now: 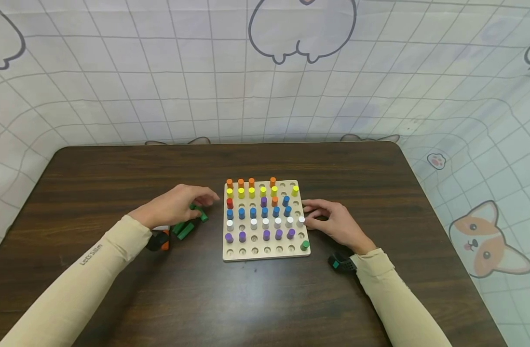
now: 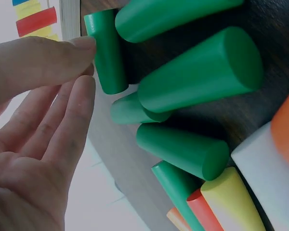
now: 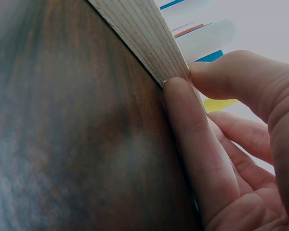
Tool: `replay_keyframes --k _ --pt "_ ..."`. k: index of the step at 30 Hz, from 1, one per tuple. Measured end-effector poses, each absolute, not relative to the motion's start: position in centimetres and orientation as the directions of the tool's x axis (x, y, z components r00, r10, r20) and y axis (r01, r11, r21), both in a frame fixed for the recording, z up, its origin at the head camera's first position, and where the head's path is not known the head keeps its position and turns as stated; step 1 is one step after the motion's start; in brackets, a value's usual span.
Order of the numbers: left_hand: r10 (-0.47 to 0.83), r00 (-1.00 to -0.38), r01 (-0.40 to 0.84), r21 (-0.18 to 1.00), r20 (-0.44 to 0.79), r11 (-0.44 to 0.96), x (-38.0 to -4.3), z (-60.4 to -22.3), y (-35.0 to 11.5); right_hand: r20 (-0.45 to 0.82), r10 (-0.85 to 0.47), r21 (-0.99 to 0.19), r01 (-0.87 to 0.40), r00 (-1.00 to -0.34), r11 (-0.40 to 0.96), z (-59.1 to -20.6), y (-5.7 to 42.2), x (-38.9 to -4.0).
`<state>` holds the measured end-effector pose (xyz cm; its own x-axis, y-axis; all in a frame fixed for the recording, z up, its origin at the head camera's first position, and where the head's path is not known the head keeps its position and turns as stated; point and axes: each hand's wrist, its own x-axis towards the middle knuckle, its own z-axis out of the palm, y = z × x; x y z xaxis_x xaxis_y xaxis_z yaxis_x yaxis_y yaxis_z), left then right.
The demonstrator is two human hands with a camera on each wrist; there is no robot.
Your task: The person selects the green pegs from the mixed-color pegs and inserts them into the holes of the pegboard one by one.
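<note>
A pale wooden pegboard stands before me with rows of coloured pegs upright in its holes; a green peg fills the near right corner. My left hand hovers left of the board, over loose green pegs lying on the table. In the left wrist view its thumb and fingertips almost meet beside one green peg, which lies beyond them rather than between them. At the board's right edge, my right hand holds on: the right wrist view has the thumb on the upper edge and the index finger against the side.
More loose pegs lie by the left wrist: a yellow peg, a white peg and an orange peg among them. The dark wooden table reaches back to a patterned cloth.
</note>
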<state>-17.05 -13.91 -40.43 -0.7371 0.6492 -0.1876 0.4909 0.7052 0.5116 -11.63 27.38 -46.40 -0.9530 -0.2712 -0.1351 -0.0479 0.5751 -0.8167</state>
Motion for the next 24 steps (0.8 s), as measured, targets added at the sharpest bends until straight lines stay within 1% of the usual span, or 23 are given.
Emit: replay_keyframes --k 4,10,21,24 --pt "0.663 -0.727 0.507 0.510 -0.179 0.695 -17.24 -40.73 -13.94 -0.137 -0.272 -0.818 -0.046 -0.952 0.573 -46.32 27.32 -11.62" --pt "0.666 -0.720 0.498 0.523 -0.196 0.692 -17.54 -41.18 -13.80 -0.140 -0.269 -0.818 -0.042 -0.953 0.574 -46.25 27.26 -11.59" --pt "0.641 -0.739 0.478 0.508 -0.207 0.716 -17.71 -41.28 -13.74 -0.145 -0.264 -0.811 -0.038 -0.953 0.584 -46.44 27.32 -11.71" --pt "0.645 -0.737 0.484 0.506 -0.204 0.714 -17.77 -41.17 -13.73 -0.142 -0.265 -0.808 -0.043 -0.954 0.587 -46.50 27.37 -11.73"
